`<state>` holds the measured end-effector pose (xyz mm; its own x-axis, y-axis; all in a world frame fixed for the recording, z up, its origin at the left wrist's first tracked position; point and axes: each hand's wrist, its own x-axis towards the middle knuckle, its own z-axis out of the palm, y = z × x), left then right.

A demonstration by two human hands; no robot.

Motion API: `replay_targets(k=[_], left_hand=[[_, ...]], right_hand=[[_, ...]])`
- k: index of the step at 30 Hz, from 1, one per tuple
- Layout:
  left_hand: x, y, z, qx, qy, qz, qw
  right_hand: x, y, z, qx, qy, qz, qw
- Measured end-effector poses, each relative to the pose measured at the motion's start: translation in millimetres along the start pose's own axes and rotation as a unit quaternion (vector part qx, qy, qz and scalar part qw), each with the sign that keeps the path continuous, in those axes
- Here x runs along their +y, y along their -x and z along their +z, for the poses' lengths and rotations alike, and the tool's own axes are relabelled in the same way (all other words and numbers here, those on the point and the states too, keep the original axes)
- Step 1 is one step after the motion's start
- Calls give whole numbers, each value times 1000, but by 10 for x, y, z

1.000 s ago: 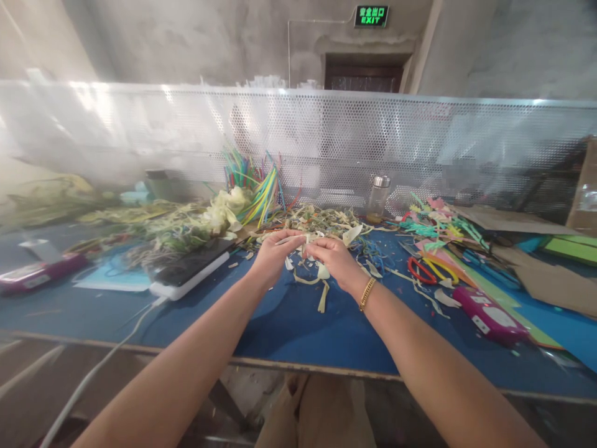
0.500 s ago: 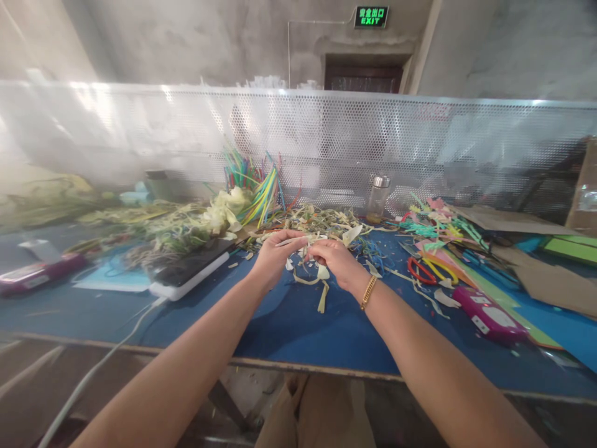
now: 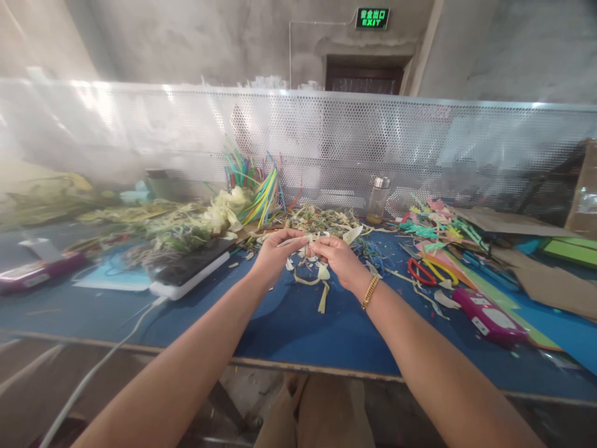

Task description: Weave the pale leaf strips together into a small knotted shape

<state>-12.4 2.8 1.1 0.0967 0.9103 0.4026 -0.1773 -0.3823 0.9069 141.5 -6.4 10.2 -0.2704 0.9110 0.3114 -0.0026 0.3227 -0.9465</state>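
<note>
My left hand [image 3: 278,252] is closed in a pinch on a thin pale strip [image 3: 295,240] that runs along its fingers. Fingertip to fingertip with it, my right hand [image 3: 336,256] pinches at the strip's right end; a gold bracelet [image 3: 370,292] circles that wrist. What the strip is made of cannot be made out. Both hands hover over the blue tabletop [image 3: 303,339]. Just below the fingers lie pale yellow-green curled strips [image 3: 323,297] and small white petal-like scraps. A heap of tangled pale trimmings [image 3: 326,219] spreads behind the hands.
Coloured stems [image 3: 261,186] stand at the back beside a glass bottle [image 3: 377,200]. Red-handled scissors [image 3: 421,271] and a magenta device [image 3: 489,316] lie right. Left are a black-topped white device [image 3: 191,274] with a cable and another magenta device [image 3: 41,272]. A perforated metal screen [image 3: 354,137] closes the back.
My right fingers have uncurled slightly and shifted up and left, closer to the left fingertips. The left hand keeps almost the same place.
</note>
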Motion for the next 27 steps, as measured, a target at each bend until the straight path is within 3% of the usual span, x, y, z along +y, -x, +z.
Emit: replay_targets(k=[9,27], left_hand=[[-13,-10,-21,10,-44,19,999],[15,6,3,-3,-106,32,994]], right_hand=[[34,-15,-25,12,61,-40,997],[-44,7,-61,-19,76,-3,997]])
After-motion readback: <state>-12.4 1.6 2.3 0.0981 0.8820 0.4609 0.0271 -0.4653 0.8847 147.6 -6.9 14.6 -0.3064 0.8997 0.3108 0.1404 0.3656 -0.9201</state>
